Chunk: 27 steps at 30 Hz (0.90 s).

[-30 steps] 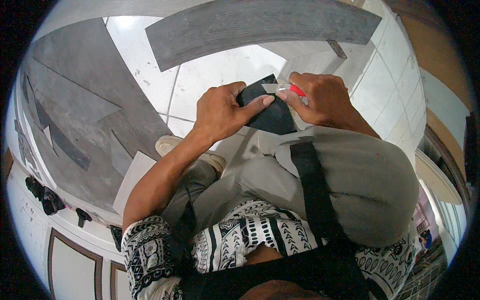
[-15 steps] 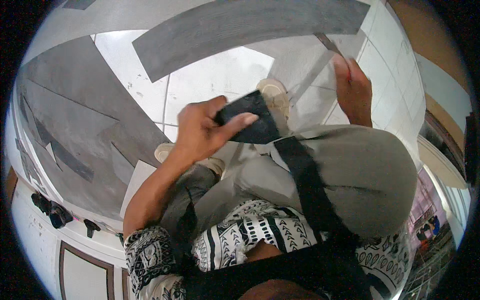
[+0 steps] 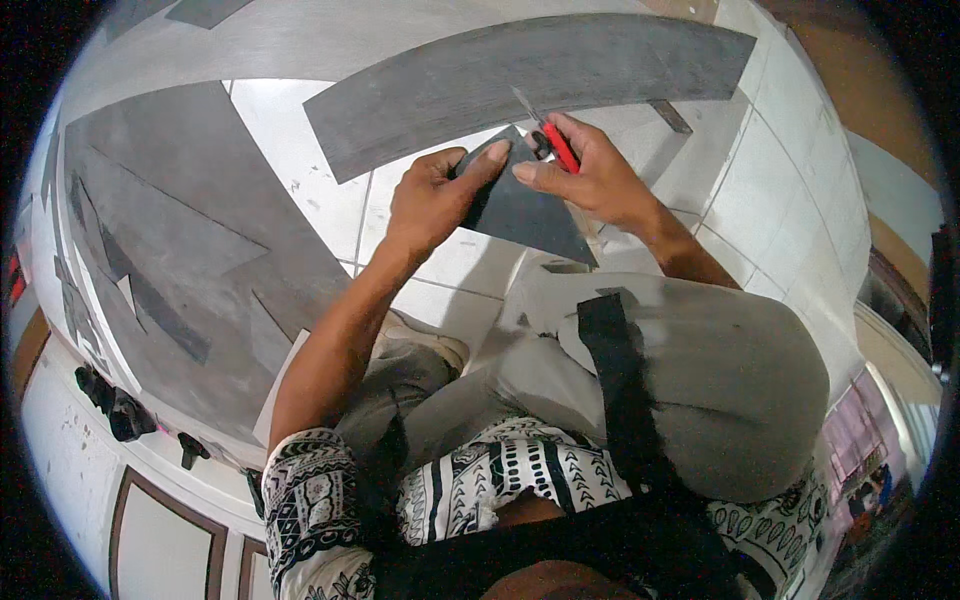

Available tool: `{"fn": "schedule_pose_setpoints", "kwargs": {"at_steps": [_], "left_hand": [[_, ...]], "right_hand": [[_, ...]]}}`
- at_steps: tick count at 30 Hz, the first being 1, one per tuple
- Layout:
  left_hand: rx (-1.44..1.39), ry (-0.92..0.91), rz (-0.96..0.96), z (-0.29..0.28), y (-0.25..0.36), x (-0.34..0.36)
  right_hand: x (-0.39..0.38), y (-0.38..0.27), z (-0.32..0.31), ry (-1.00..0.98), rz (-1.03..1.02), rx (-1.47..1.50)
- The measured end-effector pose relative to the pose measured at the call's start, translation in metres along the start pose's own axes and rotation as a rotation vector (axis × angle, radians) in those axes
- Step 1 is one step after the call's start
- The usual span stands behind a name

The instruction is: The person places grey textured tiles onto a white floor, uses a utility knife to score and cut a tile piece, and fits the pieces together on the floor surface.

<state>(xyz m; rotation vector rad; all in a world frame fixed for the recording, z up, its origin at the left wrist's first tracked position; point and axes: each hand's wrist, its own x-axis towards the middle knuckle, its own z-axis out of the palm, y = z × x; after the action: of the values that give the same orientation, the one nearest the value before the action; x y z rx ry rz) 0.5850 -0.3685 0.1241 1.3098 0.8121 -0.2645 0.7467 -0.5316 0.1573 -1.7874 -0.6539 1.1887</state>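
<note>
While pale floor tiles [image 3: 300, 180] fill the upper frame, a long grey plank [image 3: 520, 75] curves across the top, with more grey planks [image 3: 170, 230] at left. At centre top, the left hand [image 3: 430, 195] pinches a dark triangular offcut [image 3: 525, 210] by its left edge. Touching its right edge, the right hand [image 3: 585, 180] grips a red knife [image 3: 560, 148].

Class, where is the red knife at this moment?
In the head view, upper centre-right: the red knife is in the right hand, its blade by the top of the dark triangular piece that both hands hold above the knee.
</note>
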Motion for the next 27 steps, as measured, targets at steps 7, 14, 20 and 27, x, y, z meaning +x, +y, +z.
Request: {"fn": "schedule_pose_setpoints", "kwargs": {"at_steps": [7,14,20,27], "left_hand": [[0.087,0.222,0.131,0.018,0.003,0.009],[-0.136,-0.333,-0.027,-0.002,0.01,0.004],[-0.333,-0.497,0.123,-0.015,0.001,0.017],[-0.793,-0.103,0.186,0.036,0.012,0.015]], "right_hand": [[-0.007,0.009,0.009,0.142,0.032,0.082],[-0.001,0.028,-0.014,0.057,0.077,0.022],[-0.004,0.04,-0.018,0.065,0.101,0.267],[0.001,0.042,0.009,0.348,0.072,0.57]]}}
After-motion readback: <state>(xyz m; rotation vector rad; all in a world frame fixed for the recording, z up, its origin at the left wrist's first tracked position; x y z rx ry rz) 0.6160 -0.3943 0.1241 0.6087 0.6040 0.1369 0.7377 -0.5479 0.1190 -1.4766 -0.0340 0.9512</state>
